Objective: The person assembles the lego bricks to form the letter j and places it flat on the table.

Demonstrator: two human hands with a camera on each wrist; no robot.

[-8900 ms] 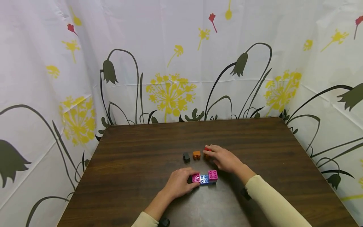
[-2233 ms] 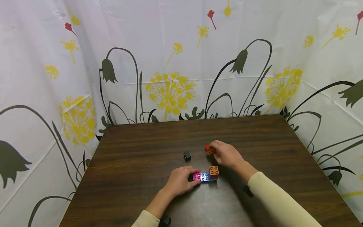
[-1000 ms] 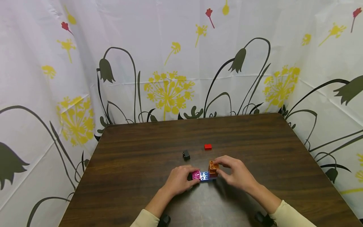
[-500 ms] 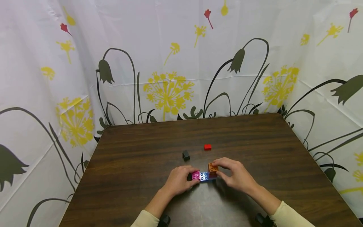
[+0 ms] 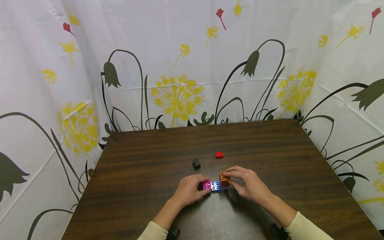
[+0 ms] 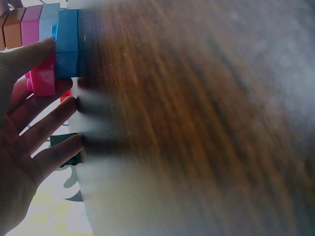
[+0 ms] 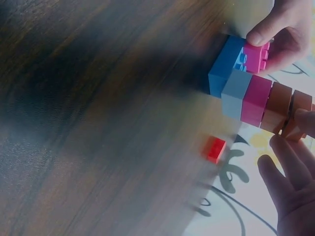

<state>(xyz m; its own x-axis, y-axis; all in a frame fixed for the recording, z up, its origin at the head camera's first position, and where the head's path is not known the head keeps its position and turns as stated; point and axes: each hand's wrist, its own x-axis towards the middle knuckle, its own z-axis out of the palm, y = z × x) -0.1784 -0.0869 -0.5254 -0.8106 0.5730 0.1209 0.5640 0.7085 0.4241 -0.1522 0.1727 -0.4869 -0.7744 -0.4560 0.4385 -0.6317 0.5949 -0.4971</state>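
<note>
My left hand (image 5: 186, 191) pinches the pink brick (image 6: 43, 78) at the left end of a long blue brick (image 7: 225, 66), which lies on the table. At the blue brick's other end rises a stack: a light blue brick (image 7: 235, 93), a pink brick (image 7: 256, 101), a lower orange brick (image 7: 276, 108) and a top orange brick (image 5: 223, 175). Thumb and fingers of my right hand (image 5: 251, 185) hold the top orange brick. A thin, slightly uneven gap shows between the two orange bricks in the right wrist view.
Beyond the stack lie a red brick (image 5: 219, 155) and, farther left, a black brick (image 5: 196, 163). All rest on a dark wooden table (image 5: 144, 160). A flower-print curtain (image 5: 186, 60) hangs along its back and sides.
Both orange bricks have gone from the table onto the stack, one after the other. My right hand brought the second from beside the red brick. My left hand has stayed on the pink brick.
</note>
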